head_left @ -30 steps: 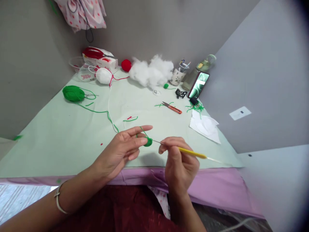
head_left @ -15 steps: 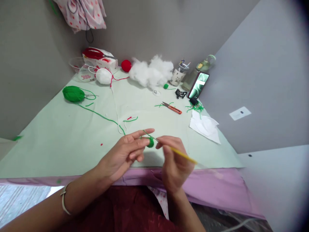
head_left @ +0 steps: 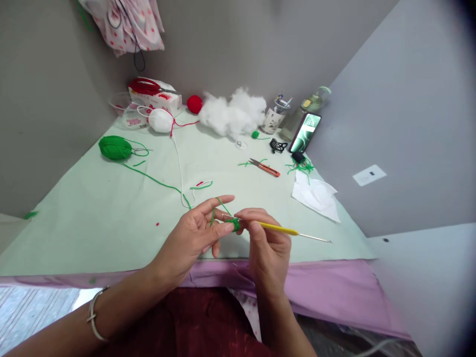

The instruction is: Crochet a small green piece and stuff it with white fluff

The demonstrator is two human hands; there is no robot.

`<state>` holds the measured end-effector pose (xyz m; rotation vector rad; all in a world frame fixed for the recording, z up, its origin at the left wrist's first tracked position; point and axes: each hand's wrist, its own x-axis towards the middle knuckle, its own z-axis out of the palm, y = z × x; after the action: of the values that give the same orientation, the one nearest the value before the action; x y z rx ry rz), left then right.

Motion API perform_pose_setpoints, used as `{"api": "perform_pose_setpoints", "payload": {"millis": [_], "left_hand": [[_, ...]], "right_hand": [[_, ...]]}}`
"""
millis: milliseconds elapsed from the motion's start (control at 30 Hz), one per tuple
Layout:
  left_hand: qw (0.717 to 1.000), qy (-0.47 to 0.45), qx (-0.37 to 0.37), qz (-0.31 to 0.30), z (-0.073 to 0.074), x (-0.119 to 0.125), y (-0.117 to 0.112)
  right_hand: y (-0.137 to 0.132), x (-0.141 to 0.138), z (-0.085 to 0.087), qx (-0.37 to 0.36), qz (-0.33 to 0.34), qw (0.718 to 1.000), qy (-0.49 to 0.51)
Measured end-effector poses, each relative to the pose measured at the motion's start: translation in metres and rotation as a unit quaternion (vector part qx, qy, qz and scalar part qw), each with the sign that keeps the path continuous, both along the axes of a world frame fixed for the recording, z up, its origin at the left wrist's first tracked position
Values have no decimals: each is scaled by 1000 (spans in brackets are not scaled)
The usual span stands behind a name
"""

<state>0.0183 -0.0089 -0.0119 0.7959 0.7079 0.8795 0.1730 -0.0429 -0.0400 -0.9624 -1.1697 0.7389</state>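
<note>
Between thumb and fingers, my left hand (head_left: 197, 228) pinches a small green crochet piece (head_left: 235, 224). Green yarn (head_left: 158, 181) runs from the green yarn ball (head_left: 115, 148) at the left to this hand and loops over its raised index finger. My right hand (head_left: 269, 243) is closed around a crochet hook (head_left: 278, 228) with a yellow handle and metal ends. One end of the hook reaches left over the green piece, by the yarn; the other points right. Whether the tip passes through a stitch is too small to tell.
Orange-handled thread snips (head_left: 265, 167) lie beyond my right hand, near green yarn scraps. White stuffing (head_left: 234, 113), a red yarn ball (head_left: 194, 104) and a white yarn ball (head_left: 160, 120) sit at the back. A phone (head_left: 305, 132) leans against a bottle (head_left: 293, 121); white paper (head_left: 315, 196) lies at right.
The crochet hook has swung from a downward slant to nearly level, and its left end now extends past the green piece. My right hand has turned slightly; my left hand keeps its pinch.
</note>
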Motion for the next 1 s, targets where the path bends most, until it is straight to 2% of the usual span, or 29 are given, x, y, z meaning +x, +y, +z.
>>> {"api": "perform_pose_setpoints", "payload": {"millis": [100, 267, 367, 500, 633, 833, 1000], "left_hand": [[1000, -6, 0, -4, -1, 1, 0], [1000, -13, 2, 14, -2, 0, 0], [1000, -11, 4, 19, -2, -1, 0], [999, 19, 29, 26, -2, -2, -2], [991, 89, 87, 47, -2, -3, -2], [977, 150, 122, 85, -1, -3, -5], [972, 152, 141, 113, -1, 1, -6]], "right_hand": [[0, 0, 0, -1, -7, 1000, 10], [1, -1, 1, -21, 17, 994, 105], [0, 0, 3, -21, 20, 993, 112], [-4, 2, 5, -2, 9, 999, 45], [-9, 1, 5, 40, -41, 997, -56], [-13, 4, 3, 129, -53, 965, -223], [-12, 6, -4, 158, -64, 949, -266]]}}
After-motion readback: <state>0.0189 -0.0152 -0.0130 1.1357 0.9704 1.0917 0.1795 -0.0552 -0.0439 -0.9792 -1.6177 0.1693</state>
